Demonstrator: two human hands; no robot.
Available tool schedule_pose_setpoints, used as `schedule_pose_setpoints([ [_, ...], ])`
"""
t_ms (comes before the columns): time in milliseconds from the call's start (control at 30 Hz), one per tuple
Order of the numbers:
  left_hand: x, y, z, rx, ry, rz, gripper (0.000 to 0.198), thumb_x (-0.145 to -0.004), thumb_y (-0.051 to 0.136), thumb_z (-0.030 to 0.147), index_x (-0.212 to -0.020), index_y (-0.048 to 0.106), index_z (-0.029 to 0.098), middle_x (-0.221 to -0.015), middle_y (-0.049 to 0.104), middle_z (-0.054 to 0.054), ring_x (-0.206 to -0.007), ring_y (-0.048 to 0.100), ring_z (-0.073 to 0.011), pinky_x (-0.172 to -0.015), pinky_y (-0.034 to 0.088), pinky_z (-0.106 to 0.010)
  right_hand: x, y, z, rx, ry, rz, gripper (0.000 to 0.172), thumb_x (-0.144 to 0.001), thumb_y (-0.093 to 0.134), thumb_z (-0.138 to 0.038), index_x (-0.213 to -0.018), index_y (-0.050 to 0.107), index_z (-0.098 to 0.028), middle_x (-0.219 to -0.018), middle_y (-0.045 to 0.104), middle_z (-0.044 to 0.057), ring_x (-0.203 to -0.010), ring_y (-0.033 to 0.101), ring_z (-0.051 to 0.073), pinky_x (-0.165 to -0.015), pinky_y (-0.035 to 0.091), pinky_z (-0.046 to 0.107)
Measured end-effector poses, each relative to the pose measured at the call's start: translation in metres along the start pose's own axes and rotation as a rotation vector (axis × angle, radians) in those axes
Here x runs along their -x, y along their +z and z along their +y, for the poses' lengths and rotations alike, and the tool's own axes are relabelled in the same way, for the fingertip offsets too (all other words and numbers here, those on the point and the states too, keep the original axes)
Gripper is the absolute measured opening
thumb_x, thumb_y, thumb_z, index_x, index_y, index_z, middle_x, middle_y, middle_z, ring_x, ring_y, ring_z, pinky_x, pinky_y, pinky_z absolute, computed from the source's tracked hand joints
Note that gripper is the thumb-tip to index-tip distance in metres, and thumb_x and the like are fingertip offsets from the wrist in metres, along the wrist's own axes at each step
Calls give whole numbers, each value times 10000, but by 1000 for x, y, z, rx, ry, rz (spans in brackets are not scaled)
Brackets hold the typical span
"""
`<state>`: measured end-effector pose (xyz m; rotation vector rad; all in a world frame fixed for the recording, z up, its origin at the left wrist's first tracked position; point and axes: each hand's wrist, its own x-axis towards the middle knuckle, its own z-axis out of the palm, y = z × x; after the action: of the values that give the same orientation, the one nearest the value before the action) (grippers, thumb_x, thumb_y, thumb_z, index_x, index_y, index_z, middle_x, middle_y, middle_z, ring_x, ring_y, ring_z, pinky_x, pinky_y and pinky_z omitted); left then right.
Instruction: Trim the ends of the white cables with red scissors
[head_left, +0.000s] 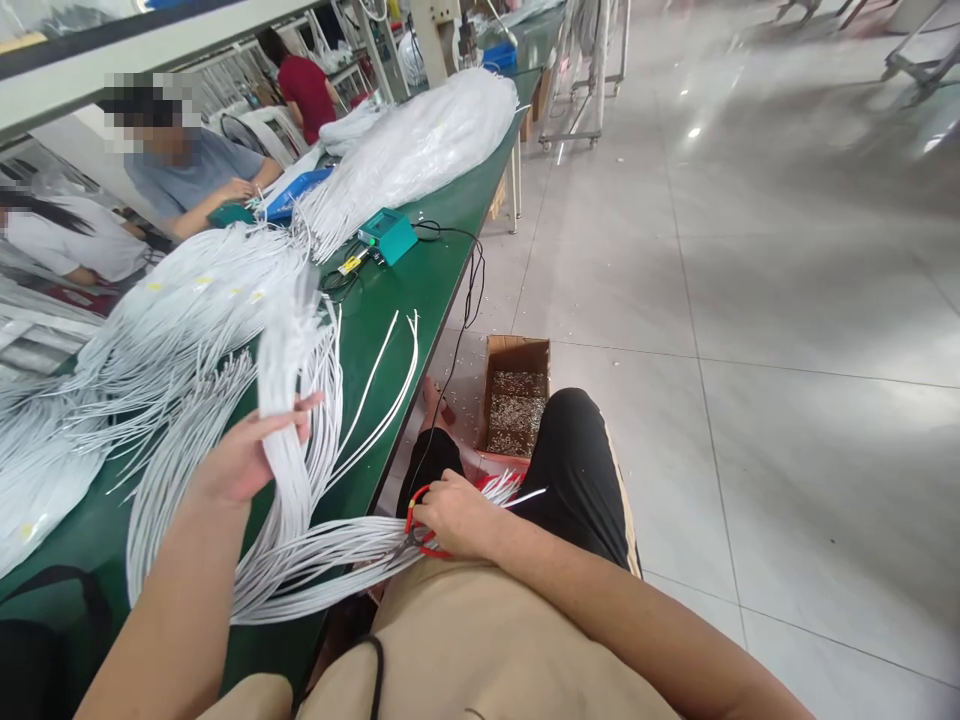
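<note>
My left hand point(251, 455) is closed around a thick bundle of white cables point(289, 480) above the green table, its upper end blurred. The bundle curves down and runs right, across the table edge toward my lap. Over my lap, my right hand point(459, 515) is closed on red-handled scissors point(414, 520), with the dark blades toward the cables on the left. Loose cable ends point(506, 488) stick out past the right hand; whether its fingers also grip them is hidden. A few single cables point(409, 370) lie apart on the table.
More white cable bundles point(202, 280) and a plastic-wrapped pile point(442, 125) cover the green table point(450, 240). A teal box point(390, 236) with a black cord sits near the edge. Below, a cardboard box point(517, 345) holds small white scraps. Co-workers sit across the table.
</note>
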<state>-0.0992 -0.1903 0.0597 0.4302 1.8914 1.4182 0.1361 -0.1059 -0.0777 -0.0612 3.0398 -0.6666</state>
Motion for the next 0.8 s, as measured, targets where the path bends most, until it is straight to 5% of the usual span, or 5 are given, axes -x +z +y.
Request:
schedule_pose_setpoints([
  [67, 4, -14, 18, 184, 155, -31, 351, -637, 726, 218, -982, 715, 276, -899, 712, 21, -568, 524, -67, -572, 519, -199, -1, 0, -1, 5, -2, -11, 147, -831, 509, -198, -915, 620, -150, -871, 698, 77, -891, 612, 192, -760, 296, 338],
  [200, -2, -34, 60, 258, 524, 138, 248, -820, 540, 344, -1012, 694, 315, -997, 699, 98, -859, 602, -88, -902, 486, -266, -2, -1, -2, 16, -4, -34, 144, -826, 519, -198, -911, 625, -149, -864, 701, 80, -885, 618, 198, -755, 296, 340],
  [333, -22, -31, 83, 244, 389, 30, 180, -821, 586, 192, -959, 680, 259, -749, 627, 77, -795, 556, -59, -1036, 369, -298, -2, 0, -2, 17, 9, -28, 133, -831, 523, -200, -900, 626, -150, -871, 703, 83, -879, 618, 198, -743, 295, 337],
  [667, -48, 80, 94, -13, 239, -461, 350, -798, 612, 189, -1147, 608, 175, -653, 456, 41, -573, 481, -74, -864, 475, -423, -5, 6, 3, -6, 27, 46, 149, -858, 481, -173, -925, 613, -152, -930, 686, 52, -887, 591, 192, -748, 292, 342],
  [800, -82, 113, 80, -571, 276, -263, 448, -829, 603, 259, -1228, 567, 61, -735, 593, -10, -606, 556, -91, -829, 495, -392, -4, 8, 6, -24, 58, 52, 164, -847, 485, -171, -946, 615, -152, -944, 685, 69, -894, 593, 197, -763, 296, 350],
])
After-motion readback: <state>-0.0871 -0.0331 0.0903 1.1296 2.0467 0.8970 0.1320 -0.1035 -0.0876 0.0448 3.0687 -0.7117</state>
